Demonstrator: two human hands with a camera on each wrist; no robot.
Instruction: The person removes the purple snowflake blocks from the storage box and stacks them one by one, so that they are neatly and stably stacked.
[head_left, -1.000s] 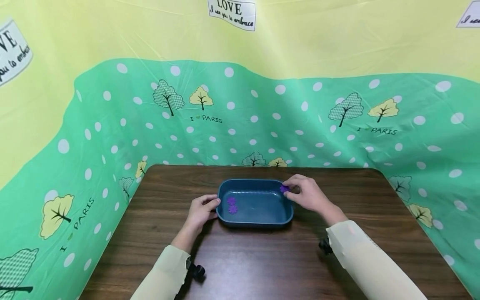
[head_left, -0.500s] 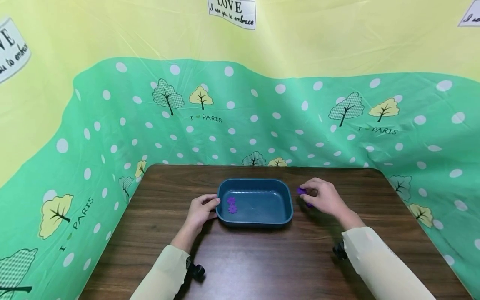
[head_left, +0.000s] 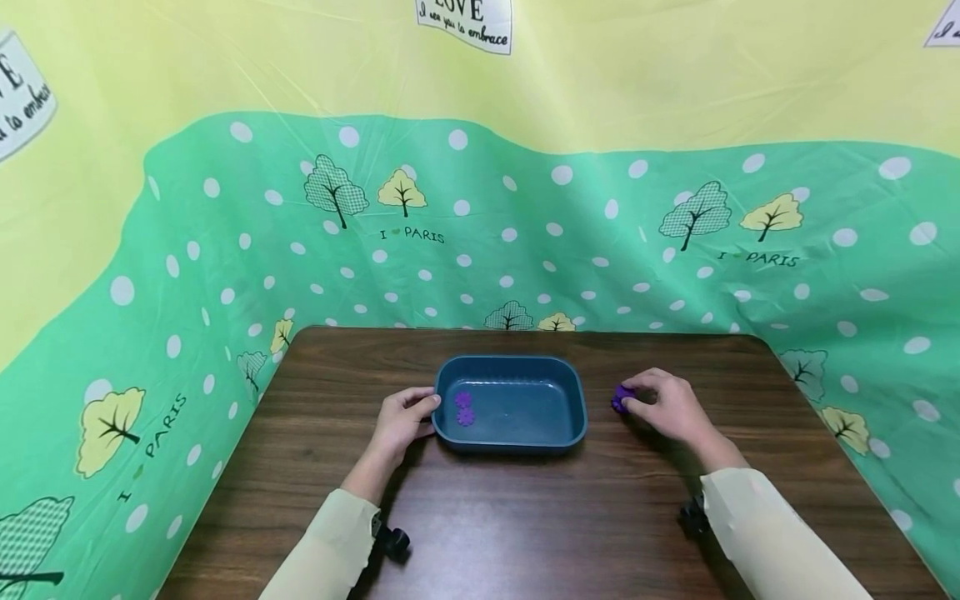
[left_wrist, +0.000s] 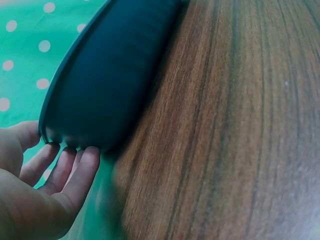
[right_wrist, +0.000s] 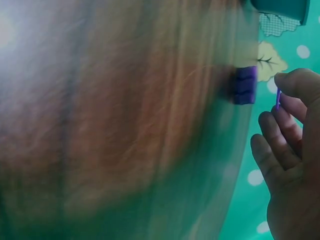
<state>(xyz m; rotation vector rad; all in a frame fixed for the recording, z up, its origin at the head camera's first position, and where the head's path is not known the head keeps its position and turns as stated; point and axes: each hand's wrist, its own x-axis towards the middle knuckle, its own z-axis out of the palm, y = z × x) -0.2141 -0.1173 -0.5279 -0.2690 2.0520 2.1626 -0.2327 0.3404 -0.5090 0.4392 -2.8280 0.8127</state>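
A dark blue rectangular tray (head_left: 510, 444) sits on the wooden table. At its left end my left hand (head_left: 400, 423) grips it, thumb at the rim and fingertips against the outer wall in the left wrist view. Two purple flower-shaped pieces (head_left: 465, 408) lie inside, toward the tray's left. Right of the tray, my right hand (head_left: 667, 407) pinches a thin purple piece (right_wrist: 278, 99) between thumb and index finger; it shows edge-on in the right wrist view. Close by its fingertips a short purple stack (right_wrist: 245, 85) stands on the table, partly covered by the hand in the head view.
The brown wooden table (head_left: 517, 517) has its far edge just behind the tray. A green and yellow printed cloth (head_left: 465, 208) hangs behind and along both sides. Small black devices (head_left: 394, 543) are strapped at both wrists.
My right hand has moved from the tray's right rim out to the right, carrying a purple piece to the stack on the table. The left hand and the tray stay put.
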